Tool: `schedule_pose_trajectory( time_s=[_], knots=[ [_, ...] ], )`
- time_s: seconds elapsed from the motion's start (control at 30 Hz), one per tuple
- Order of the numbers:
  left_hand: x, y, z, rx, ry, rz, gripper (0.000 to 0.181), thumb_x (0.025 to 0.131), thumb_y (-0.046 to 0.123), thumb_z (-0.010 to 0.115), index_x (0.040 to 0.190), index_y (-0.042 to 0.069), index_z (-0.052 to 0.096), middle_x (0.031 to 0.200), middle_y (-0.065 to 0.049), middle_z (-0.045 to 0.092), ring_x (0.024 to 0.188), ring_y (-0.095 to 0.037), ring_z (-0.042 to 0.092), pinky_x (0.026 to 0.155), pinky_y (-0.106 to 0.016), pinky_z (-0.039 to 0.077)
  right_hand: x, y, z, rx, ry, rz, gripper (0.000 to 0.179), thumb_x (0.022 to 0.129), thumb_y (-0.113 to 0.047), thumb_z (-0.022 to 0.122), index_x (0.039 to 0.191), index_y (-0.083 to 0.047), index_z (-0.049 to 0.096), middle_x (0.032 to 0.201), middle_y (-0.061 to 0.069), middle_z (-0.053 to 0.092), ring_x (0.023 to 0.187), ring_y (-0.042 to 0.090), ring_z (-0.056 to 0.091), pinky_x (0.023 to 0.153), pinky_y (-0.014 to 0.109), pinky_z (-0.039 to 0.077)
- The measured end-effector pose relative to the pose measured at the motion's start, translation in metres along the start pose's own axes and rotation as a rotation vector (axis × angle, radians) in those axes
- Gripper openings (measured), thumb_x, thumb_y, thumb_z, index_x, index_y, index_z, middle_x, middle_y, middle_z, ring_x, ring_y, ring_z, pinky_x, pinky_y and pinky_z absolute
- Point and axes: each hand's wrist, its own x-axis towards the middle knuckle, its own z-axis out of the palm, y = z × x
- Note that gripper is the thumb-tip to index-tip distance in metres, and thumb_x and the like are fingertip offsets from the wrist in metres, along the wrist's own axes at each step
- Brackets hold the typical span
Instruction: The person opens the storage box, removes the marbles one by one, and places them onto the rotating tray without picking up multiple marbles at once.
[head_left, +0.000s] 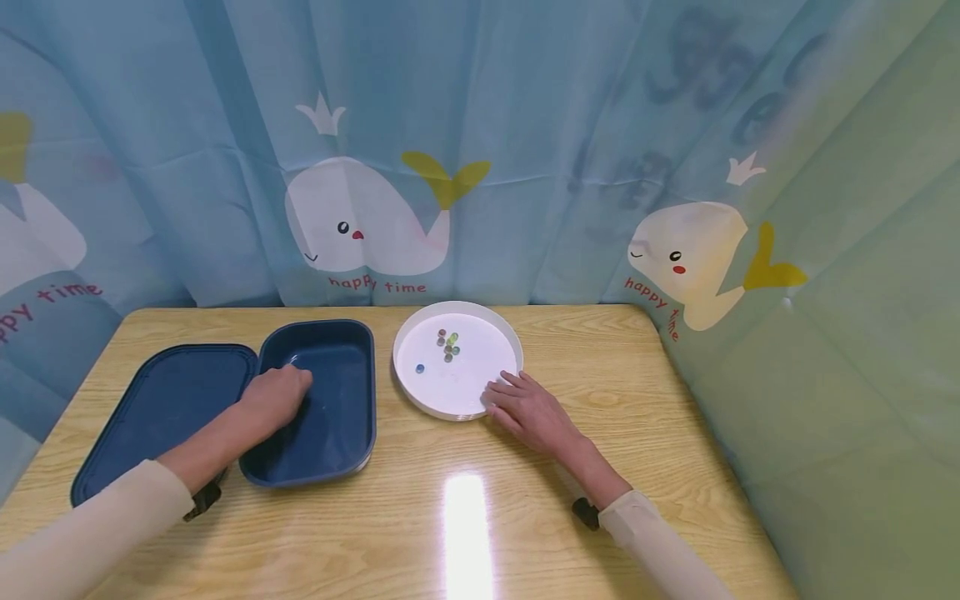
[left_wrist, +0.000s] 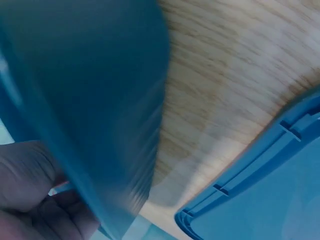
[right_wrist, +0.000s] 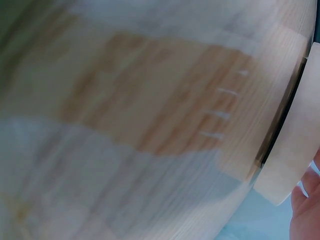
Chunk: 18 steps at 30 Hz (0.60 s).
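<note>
My left hand (head_left: 277, 393) reaches over the left wall of a deep dark blue plastic box (head_left: 333, 442), its fingers curled just inside. In the left wrist view the thumb and fingers (left_wrist: 30, 175) lie beyond the box's rim; their tips are hidden, so whether they pinch anything is unclear. My right hand (head_left: 531, 410) rests with relaxed, spread fingers at the near right rim of a round white tray (head_left: 427, 402). Several small glass marbles (head_left: 448, 350) cluster in that tray, and a single blue marble (head_left: 420, 368) lies apart to their left.
A dark blue lid (head_left: 176, 408) lies left of the box, under my left forearm. Everything stands on a wood-grain table (head_left: 405, 517). A blue curtain with printed whales (head_left: 367, 217) hangs behind the table's far edge and along its right side.
</note>
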Motion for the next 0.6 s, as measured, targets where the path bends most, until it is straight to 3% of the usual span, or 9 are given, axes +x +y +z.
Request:
schedule_pose_trajectory(
  time_s=[0.1,0.2,0.33,0.6],
  knots=[
    [0.002,0.000,-0.003,-0.050,0.051,0.020,0.026,0.095,-0.011,0.050,0.074,0.003,0.056,0.067,-0.009,0.048,0.057,-0.022,0.052,0.053,-0.037,0.045,0.000,0.000,0.000,0.001,-0.010,0.010,0.033,0.102,-0.028,0.058,0.128,-0.012,0.069,0.134,0.006,0.062,0.135,0.028,0.047,0.114,0.047,0.028],
    [0.005,0.001,-0.006,-0.095,0.089,0.048,0.022,0.092,-0.012,0.055,0.075,0.001,0.060,0.068,-0.009,0.053,0.058,-0.021,0.053,0.053,-0.037,0.046,0.000,0.000,0.000,0.005,-0.017,0.015,0.033,0.103,-0.029,0.057,0.129,-0.012,0.068,0.134,0.006,0.062,0.136,0.028,0.046,0.114,0.047,0.027],
    [0.010,0.005,-0.012,-0.151,0.114,0.081,0.007,0.088,-0.009,0.066,0.089,-0.003,0.069,0.083,-0.014,0.065,0.071,-0.026,0.064,0.063,-0.042,0.054,0.000,0.001,0.001,0.003,-0.012,0.009,0.033,0.103,-0.028,0.057,0.128,-0.011,0.069,0.134,0.007,0.062,0.135,0.029,0.047,0.114,0.047,0.028],
    [0.014,0.013,-0.017,-0.372,0.219,0.100,0.012,0.089,-0.005,0.069,0.101,-0.003,0.073,0.092,-0.015,0.070,0.083,-0.030,0.067,0.073,-0.047,0.055,0.000,0.000,0.001,0.007,0.007,-0.005,0.031,0.102,-0.026,0.058,0.127,-0.011,0.069,0.133,0.007,0.063,0.134,0.030,0.048,0.113,0.048,0.029]
  ],
)
